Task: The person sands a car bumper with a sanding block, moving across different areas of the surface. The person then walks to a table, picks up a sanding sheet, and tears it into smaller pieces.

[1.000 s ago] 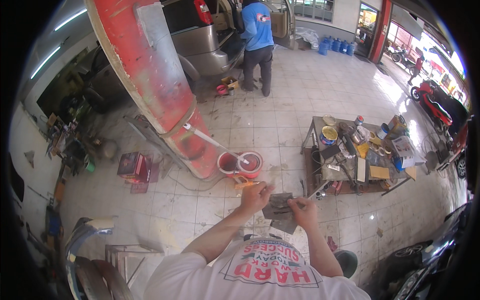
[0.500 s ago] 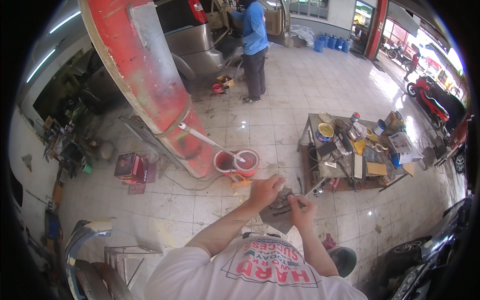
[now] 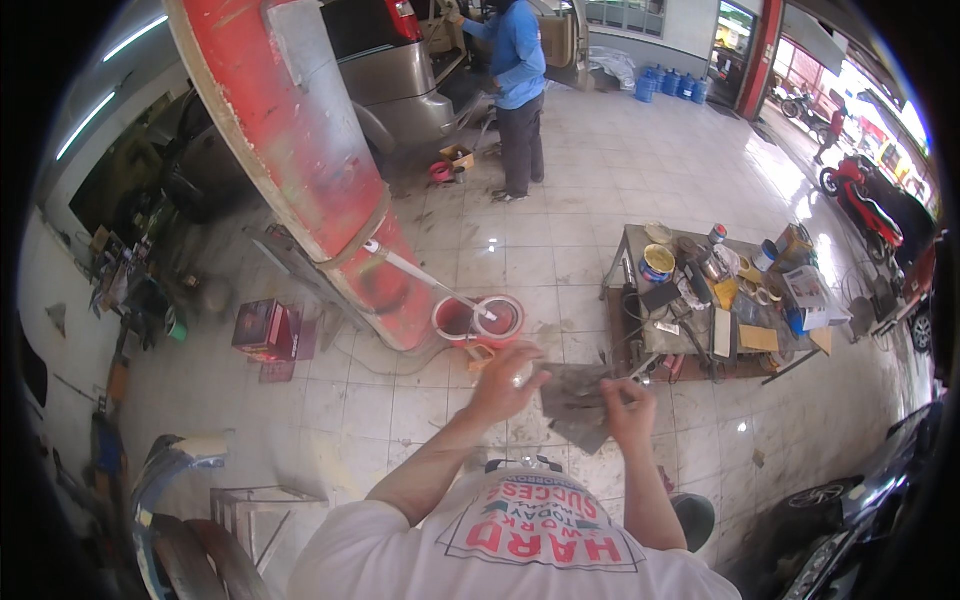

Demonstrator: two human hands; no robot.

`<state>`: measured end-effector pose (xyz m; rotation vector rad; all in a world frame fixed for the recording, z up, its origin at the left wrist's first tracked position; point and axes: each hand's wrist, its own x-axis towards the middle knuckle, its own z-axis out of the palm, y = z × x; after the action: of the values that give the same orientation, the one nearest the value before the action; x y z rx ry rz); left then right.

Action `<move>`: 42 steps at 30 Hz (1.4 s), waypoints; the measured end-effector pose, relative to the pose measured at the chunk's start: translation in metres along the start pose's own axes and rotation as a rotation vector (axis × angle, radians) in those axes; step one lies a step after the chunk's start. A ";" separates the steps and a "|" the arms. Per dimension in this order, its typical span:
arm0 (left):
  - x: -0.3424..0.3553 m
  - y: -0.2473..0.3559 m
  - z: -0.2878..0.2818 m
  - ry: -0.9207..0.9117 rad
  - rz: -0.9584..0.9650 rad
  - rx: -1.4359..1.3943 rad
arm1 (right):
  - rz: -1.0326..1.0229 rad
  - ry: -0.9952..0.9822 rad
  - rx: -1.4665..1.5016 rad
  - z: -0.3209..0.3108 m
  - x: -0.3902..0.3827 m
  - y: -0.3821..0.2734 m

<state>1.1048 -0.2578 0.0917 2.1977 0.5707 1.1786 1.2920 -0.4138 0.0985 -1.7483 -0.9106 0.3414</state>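
A dark grey, creased sheet that looks like sandpaper (image 3: 577, 395) hangs in front of my shirt, with a pointed flap at its lower edge. My right hand (image 3: 630, 408) pinches its right edge between thumb and fingers. Beside its left edge is my left hand (image 3: 505, 387), slightly blurred, with a gap between thumb and fingers. The left thumb tip is at or very near the sheet; whether it touches I cannot tell.
Just beyond my hands stand red buckets (image 3: 497, 318) by a leaning red-and-grey panel (image 3: 330, 150). A cluttered worktable (image 3: 655, 340) is at right. A person in blue (image 3: 517, 60) stands by a vehicle (image 3: 405, 110). A black car (image 3: 850, 500) is near right.
My left hand has moved left and its fingers have come apart from the sheet's folds. My right hand has shifted slightly right, and the sheet is spread wider.
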 end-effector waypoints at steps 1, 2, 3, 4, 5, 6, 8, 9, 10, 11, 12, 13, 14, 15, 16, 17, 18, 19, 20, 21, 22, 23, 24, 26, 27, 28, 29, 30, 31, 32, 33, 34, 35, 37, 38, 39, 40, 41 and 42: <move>0.004 0.011 0.009 -0.007 0.010 -0.061 | -0.050 -0.058 0.008 0.011 -0.006 -0.004; 0.007 0.021 0.015 -0.021 0.008 -0.130 | -0.007 -0.108 0.011 0.019 -0.011 -0.009; 0.010 0.028 0.019 -0.064 -0.006 -0.120 | 0.003 -0.152 0.030 0.026 -0.015 -0.013; 0.013 0.032 0.022 -0.116 -0.033 -0.122 | 0.012 -0.208 0.047 0.030 -0.018 -0.017; 0.014 0.035 0.023 -0.167 -0.058 -0.147 | 0.015 -0.190 0.065 0.033 -0.019 -0.020; 0.016 0.035 0.022 -0.163 -0.016 -0.121 | 0.015 -0.183 0.078 0.034 -0.020 -0.022; 0.017 0.029 0.019 -0.285 -0.087 -0.050 | 0.032 -0.137 0.108 0.031 -0.020 -0.023; 0.016 0.023 0.017 -0.341 -0.120 -0.016 | 0.052 -0.102 0.124 0.027 -0.019 -0.021; 0.013 0.016 0.015 -0.387 -0.115 0.004 | 0.073 -0.068 0.140 0.023 -0.018 -0.018; 0.009 0.009 0.012 -0.426 -0.106 0.023 | 0.070 -0.033 0.147 0.019 -0.017 -0.015; 0.005 0.001 0.009 -0.478 -0.107 0.050 | 0.067 0.002 0.153 0.013 -0.015 -0.010; -0.001 -0.007 0.004 -0.459 -0.103 0.032 | 0.034 0.040 0.158 0.006 -0.014 -0.005; -0.007 -0.015 -0.001 -0.455 -0.110 0.025 | 0.057 0.080 0.134 -0.001 -0.011 0.000; -0.014 -0.022 -0.008 -0.447 -0.116 0.009 | 0.089 0.118 0.187 -0.010 -0.008 0.004; -0.021 -0.029 -0.017 -0.447 -0.121 0.096 | 0.104 0.166 0.226 -0.019 -0.004 0.008; -0.027 -0.035 -0.027 -0.441 -0.124 0.174 | 0.159 0.186 0.243 -0.028 -0.001 0.011; -0.032 -0.038 -0.034 -0.443 -0.146 0.266 | 0.123 0.237 0.243 -0.036 0.003 0.013; -0.035 -0.039 -0.039 -0.408 -0.214 0.206 | 0.128 0.259 0.222 -0.043 0.005 0.014; -0.036 -0.038 -0.043 -0.381 -0.302 0.161 | 0.145 0.321 0.173 -0.046 0.006 0.012; -0.034 -0.034 -0.043 -0.393 -0.469 0.131 | 0.094 0.226 0.134 -0.047 0.006 0.010; -0.031 -0.028 -0.039 -0.340 -0.388 0.080 | 0.059 0.165 0.064 -0.045 0.004 0.006; -0.026 -0.020 -0.033 -0.323 -0.387 0.046 | -0.003 0.109 0.000 -0.041 0.002 0.002; -0.019 -0.010 -0.024 -0.335 -0.460 0.046 | 0.040 -0.005 -0.018 -0.034 -0.002 -0.003; -0.003 0.011 0.001 -0.138 -0.116 -0.113 | 0.053 -0.123 -0.033 -0.016 -0.010 -0.013; 0.004 0.020 0.010 -0.060 -0.011 -0.183 | 0.044 -0.208 -0.036 -0.008 -0.013 -0.017; 0.009 0.029 0.014 -0.076 0.031 -0.181 | 0.046 -0.200 -0.007 -0.001 -0.016 -0.020; 0.012 0.036 0.018 -0.102 0.043 -0.190 | 0.042 -0.214 0.025 0.004 -0.018 -0.023; 0.015 0.040 0.018 -0.155 0.025 -0.209 | 0.026 -0.236 0.068 0.007 -0.019 -0.025; 0.017 0.042 0.016 -0.195 -0.037 -0.233 | 0.049 -0.235 0.072 0.009 -0.020 -0.027; 0.017 0.043 0.014 -0.261 -0.127 -0.268 | 0.057 -0.241 0.087 0.009 -0.020 -0.028; 0.017 0.043 0.011 -0.350 -0.266 -0.307 | 0.070 -0.220 0.098 0.010 -0.021 -0.029; 0.017 0.042 0.010 -0.342 -0.224 -0.276 | 0.061 -0.246 0.109 0.008 -0.020 -0.029; 0.016 0.041 0.009 -0.355 -0.232 -0.249 | 0.057 -0.248 0.116 0.009 -0.021 -0.029; 0.013 0.039 0.010 -0.369 -0.219 -0.154 | 0.039 -0.227 0.113 0.008 -0.022 -0.029; 0.011 0.038 0.012 -0.367 -0.197 -0.085 | 0.023 -0.203 0.101 0.010 -0.024 -0.030; 0.010 0.038 0.014 -0.363 -0.183 -0.009 | -0.004 -0.195 0.091 0.008 -0.023 -0.029; 0.008 0.038 0.016 -0.345 -0.165 -0.015 | 0.030 -0.170 0.115 0.011 -0.024 -0.029; 0.006 0.038 0.017 -0.325 -0.155 -0.014 | 0.053 -0.159 0.140 0.009 -0.023 -0.029; 0.004 0.038 0.017 -0.324 -0.144 -0.019 | 0.076 -0.148 0.165 0.011 -0.023 -0.029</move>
<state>1.1250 -0.2882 0.1123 2.2277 0.5643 0.7313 1.2585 -0.4191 0.1160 -1.6239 -0.8963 0.5859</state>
